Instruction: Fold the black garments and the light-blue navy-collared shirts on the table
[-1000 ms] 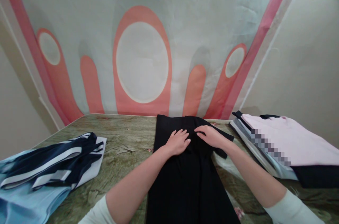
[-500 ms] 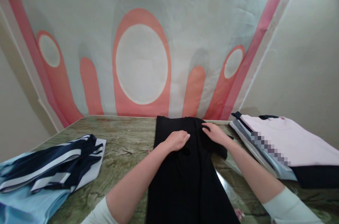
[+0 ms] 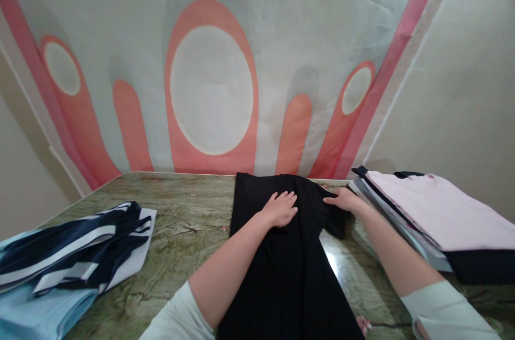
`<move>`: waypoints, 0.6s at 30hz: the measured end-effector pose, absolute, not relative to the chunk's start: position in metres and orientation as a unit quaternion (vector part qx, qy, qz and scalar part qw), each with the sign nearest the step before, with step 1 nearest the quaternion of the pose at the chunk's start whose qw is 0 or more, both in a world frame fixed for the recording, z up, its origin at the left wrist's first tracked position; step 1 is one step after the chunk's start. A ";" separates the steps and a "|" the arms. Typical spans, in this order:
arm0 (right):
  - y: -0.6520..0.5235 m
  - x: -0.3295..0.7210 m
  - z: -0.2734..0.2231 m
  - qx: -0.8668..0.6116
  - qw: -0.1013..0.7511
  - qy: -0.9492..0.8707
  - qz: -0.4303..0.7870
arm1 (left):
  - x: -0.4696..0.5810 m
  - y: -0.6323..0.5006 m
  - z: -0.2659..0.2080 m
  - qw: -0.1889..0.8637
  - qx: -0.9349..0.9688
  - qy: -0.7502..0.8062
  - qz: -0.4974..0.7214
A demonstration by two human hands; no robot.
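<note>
A long black short-sleeved garment lies lengthwise on the table in front of me, its left side folded in to a straight edge. My left hand rests flat on its upper part, fingers spread. Over at the sleeve, which sticks out to the right, my right hand has its fingers closed together on the upper edge. The underside of that grip is hidden.
On the right stands a stack of folded clothes with a pale pink top uppermost. Navy-and-white striped clothing lies over light blue fabric at the left. Behind the wood-patterned table rises a wall with a pink-and-orange print.
My left hand has slid slightly right and spread its fingers on the black garment. My right hand has moved right, from the shoulder area to the sleeve. The view has shifted a little.
</note>
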State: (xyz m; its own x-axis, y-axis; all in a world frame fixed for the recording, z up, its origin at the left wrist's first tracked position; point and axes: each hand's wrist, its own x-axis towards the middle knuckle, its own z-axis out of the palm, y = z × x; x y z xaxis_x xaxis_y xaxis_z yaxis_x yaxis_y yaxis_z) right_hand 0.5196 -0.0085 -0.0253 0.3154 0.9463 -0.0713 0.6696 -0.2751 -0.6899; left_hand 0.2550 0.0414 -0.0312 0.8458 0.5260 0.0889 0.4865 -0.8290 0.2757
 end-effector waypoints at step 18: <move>0.034 0.421 0.061 -0.571 0.469 -0.417 0.529 | 0.261 0.046 -0.040 0.273 0.907 0.285 0.147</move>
State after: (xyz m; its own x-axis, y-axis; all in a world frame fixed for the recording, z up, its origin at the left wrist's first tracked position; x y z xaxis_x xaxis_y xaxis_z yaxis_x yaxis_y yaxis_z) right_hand 0.4207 0.0338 0.0615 0.0925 0.9727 -0.2129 -0.0196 -0.2120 -0.9771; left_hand 0.2608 0.0455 -0.0398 0.7943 0.5972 0.1114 0.4363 -0.6884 0.5794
